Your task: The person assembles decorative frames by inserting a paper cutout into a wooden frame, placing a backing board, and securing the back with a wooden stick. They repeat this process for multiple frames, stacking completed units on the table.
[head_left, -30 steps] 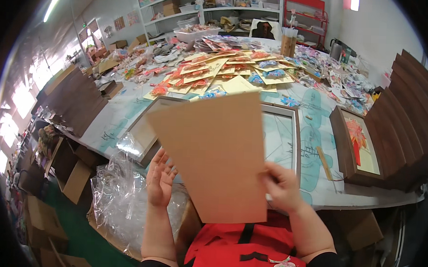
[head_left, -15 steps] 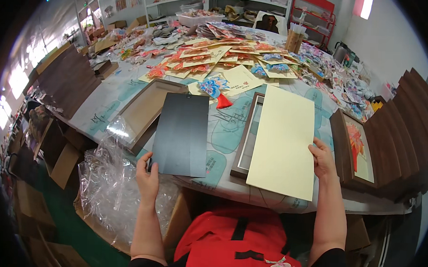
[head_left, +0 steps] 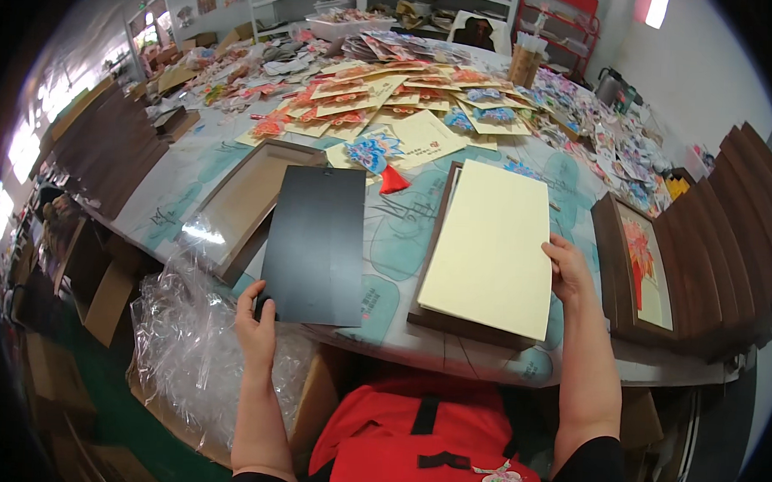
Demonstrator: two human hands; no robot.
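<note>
My left hand (head_left: 257, 323) pinches the lower left corner of a black backing board (head_left: 317, 247), which has a small hanger at its top edge. The right hand (head_left: 568, 264) grips a cream board (head_left: 492, 246) by its right edge. This board lies over a dark brown picture frame (head_left: 468, 326) and covers most of it; only the frame's left side and lower edge show. Left of the black board lies another brown frame (head_left: 255, 192), partly hidden by it. A blue paper flower (head_left: 371, 152) with a red tassel (head_left: 394, 181) rests beyond, between the two boards.
Cream cards with orange and blue flowers (head_left: 358, 102) pile up at the back. Brown frames stand stacked at right (head_left: 704, 246) and left (head_left: 105, 155); the nearest right one (head_left: 637, 261) holds a red flower. Clear plastic wrap (head_left: 200, 345) fills a box below the table's left front edge.
The cream board has moved left and now lies over the brown frame, covering its opening. The black board has shifted slightly left with my left hand.
</note>
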